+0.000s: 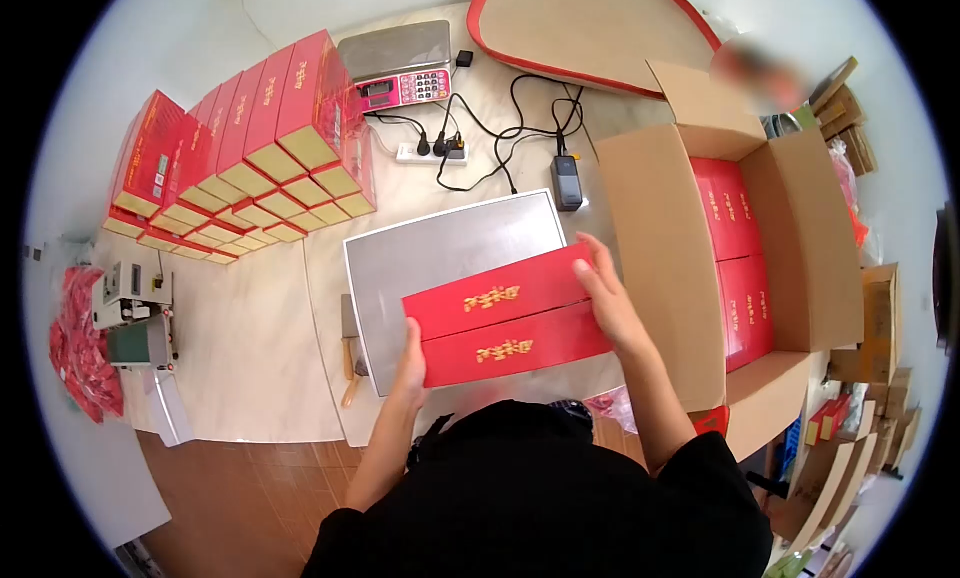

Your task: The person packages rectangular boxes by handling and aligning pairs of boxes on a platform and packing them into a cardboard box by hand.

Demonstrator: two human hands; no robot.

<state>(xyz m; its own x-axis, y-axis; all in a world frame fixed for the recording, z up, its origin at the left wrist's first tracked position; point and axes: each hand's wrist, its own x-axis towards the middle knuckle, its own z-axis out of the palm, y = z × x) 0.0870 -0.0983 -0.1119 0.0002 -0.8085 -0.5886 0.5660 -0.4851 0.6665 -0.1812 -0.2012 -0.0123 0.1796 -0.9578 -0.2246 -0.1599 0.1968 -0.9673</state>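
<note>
Two long red gift boxes [545, 287] with gold lettering lie side by side between my hands, above a grey metal tray with a white rim [385, 258]. My left hand [409, 366] presses against their left ends. Around the right ends my right hand [607, 300] is wrapped, thumb on top. The boxes' undersides and some of my fingers are hidden. To the right stands an open cardboard carton [655, 268] with more red boxes [744, 298] inside it.
Red gift boxes [262, 113] are stacked at the back left. Behind the tray are a scale [400, 63], a power strip [425, 155], black cables and a power bank [566, 183]. A small machine [140, 323] sits at the left edge, wooden-handled tools [349, 358] beside the tray.
</note>
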